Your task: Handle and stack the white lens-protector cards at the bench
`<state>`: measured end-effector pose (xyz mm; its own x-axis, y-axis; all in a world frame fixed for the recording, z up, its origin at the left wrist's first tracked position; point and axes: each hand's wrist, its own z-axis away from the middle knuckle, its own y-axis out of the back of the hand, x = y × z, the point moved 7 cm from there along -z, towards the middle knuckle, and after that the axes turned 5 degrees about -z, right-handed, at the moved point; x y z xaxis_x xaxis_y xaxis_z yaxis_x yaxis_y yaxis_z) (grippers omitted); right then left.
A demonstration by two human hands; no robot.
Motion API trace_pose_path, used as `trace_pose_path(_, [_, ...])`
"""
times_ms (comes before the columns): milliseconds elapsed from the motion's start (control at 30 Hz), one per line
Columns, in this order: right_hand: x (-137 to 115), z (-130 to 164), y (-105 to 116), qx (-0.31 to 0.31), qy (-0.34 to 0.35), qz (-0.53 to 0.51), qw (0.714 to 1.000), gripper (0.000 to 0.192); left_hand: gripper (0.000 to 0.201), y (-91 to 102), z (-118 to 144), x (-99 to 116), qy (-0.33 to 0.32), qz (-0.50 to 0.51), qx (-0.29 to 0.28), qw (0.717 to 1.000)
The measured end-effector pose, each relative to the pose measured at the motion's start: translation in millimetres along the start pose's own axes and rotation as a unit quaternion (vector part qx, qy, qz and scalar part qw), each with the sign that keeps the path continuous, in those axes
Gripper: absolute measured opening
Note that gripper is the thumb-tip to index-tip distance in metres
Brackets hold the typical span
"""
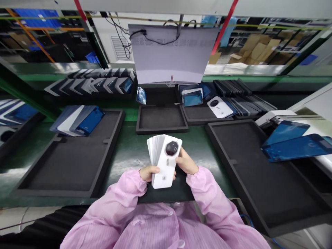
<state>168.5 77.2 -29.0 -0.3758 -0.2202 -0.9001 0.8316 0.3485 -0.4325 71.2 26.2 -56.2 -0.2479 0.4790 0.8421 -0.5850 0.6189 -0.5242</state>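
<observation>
Both hands, left [149, 173] and right [187, 162], grip a fanned stack of white covers [163, 159] over the green bench [129, 148], black trays on the left [70, 162], right [259, 173] and behind [160, 119], pink sleeves [121, 204] at bottom.

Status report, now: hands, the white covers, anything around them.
Left hand and right hand both gripping the fanned stack of white phone back covers. Stack held above the green bench. Black foam trays either side, nothing touching the stack.
</observation>
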Motion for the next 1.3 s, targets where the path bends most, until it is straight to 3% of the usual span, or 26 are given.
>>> trace_pose_path(100, [-1.9, 4.5, -3.0, 0.004, -0.009, -0.065, 0.998, 0.091, 0.061, -11.6, 0.8, -4.7, 0.050, 0.020, -0.029, 0.998])
trace_pose_path(200, [-6.0, 7.4, -4.4, 0.004, 0.001, -0.065, 0.998, 0.102, 0.055, -19.6, 2.8, -0.3, 0.075, 0.017, -0.038, 0.996])
trace_pose_path(467, [-6.9, 8.0, -6.2, 0.010, -0.005, -0.032, 0.999, 0.110, 0.053, -25.5, 9.8, 13.8, 0.079, 0.071, -0.029, 0.994])
trace_pose_path(667, [-4.8, 10.4, -4.3, 0.011, -0.020, -0.004, 1.000, 0.119, 0.056, -29.0, 10.9, 18.4, 0.066, 0.056, -0.053, 0.995])
trace_pose_path(867, [0.0, 11.5, -0.9, 0.015, -0.025, -0.031, 0.999, 0.115, 0.051, -29.9, 11.5, 20.8, 0.060, 0.060, -0.064, 0.994])
trace_pose_path(1100, [0.8, 13.3, -3.4, 0.044, -0.072, -0.056, 0.995, 0.099, 0.054, -35.1, 10.6, 17.7, 0.089, 0.151, -0.077, 0.981])
trace_pose_path(1200, [1.1, 12.6, -4.6, 0.045, -0.070, -0.051, 0.995, 0.101, 0.054, -32.6, 10.1, 17.8, 0.086, 0.113, -0.058, 0.988])
trace_pose_path(1300, [3.0, 12.0, -2.7, 0.057, -0.066, -0.045, 0.995, 0.102, 0.055, -20.1, 11.5, 27.6, 0.043, -0.040, -0.008, 0.998])
